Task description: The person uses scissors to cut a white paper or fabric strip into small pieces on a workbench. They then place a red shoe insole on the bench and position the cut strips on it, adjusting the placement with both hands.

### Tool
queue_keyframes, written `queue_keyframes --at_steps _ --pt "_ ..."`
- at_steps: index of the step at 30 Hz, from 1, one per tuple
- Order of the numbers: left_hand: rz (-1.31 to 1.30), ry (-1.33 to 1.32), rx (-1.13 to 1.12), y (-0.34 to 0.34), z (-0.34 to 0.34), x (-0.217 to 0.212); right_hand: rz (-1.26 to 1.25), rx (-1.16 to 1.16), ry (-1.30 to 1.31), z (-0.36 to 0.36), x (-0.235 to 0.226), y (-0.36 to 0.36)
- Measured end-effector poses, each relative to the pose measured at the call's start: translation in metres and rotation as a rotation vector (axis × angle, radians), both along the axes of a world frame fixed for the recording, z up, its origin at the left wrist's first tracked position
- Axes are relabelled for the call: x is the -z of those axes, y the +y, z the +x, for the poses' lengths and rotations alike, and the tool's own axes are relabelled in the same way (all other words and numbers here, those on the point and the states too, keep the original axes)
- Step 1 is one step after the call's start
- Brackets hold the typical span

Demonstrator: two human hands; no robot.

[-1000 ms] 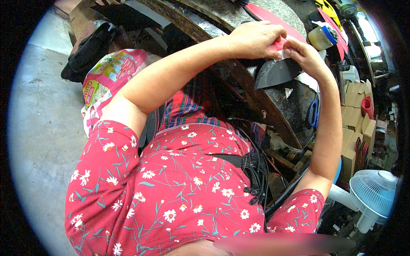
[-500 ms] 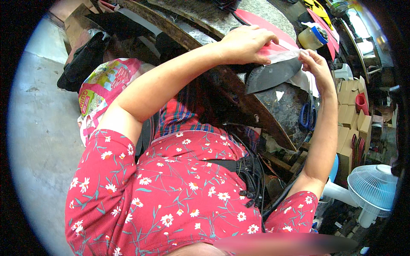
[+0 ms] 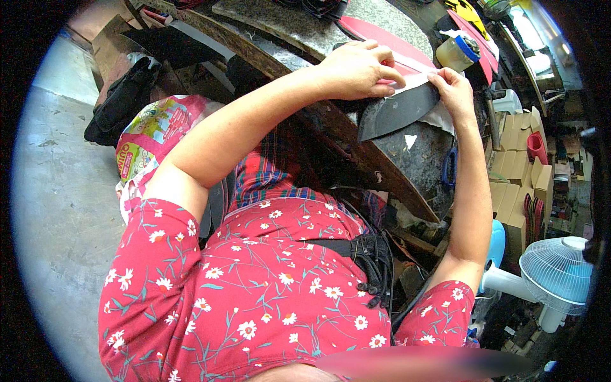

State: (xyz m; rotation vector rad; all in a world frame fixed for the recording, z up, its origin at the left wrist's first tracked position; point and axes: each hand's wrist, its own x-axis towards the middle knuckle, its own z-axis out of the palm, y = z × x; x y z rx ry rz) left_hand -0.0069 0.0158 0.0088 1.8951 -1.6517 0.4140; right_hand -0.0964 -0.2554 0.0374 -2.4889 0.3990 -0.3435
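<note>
left hand: your left hand (image 3: 358,69) is curled down on the red piece (image 3: 382,33), fingers (image 3: 389,71) clenched over its near edge and pinning it to the bench (image 3: 407,153)

right hand: your right hand (image 3: 453,88) pinches the pale strip (image 3: 414,81) at its right end, fingertips closed on it

where the work sits: the strip runs between your two sets of fingers, lying along the red piece's edge, with a dark grey piece (image 3: 394,113) just under it

progress: looks like mid-way to me. The strip is down near your left fingers, the bit by your right fingers looks like it's not pressed flat yet. Hard to tell for sure

around: a glue tub (image 3: 457,54) sits just beyond your right fingers, blue scissors (image 3: 450,169) hang below them, cardboard boxes (image 3: 519,184) and a fan (image 3: 555,270) are well off to the right

in the way: nothing between your fingers, but that tub is close to your right knuckles
</note>
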Motion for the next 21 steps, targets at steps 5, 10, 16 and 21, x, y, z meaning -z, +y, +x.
queue_keyframes --at_steps 5,10,16,21 --pt "0.116 -0.132 -0.074 -0.008 -0.005 -0.012 0.064 0.007 -0.009 -0.006 0.01 0.001" --pt "0.237 -0.154 -0.11 -0.025 -0.002 -0.026 0.309 -0.001 0.0 -0.01 0.003 0.008" --pt "0.232 -0.159 -0.145 -0.033 -0.003 -0.024 0.588 0.063 0.013 -0.015 -0.016 0.013" --pt "0.177 -0.158 -0.153 -0.032 -0.008 -0.018 0.476 0.041 -0.046 -0.015 -0.016 0.007"
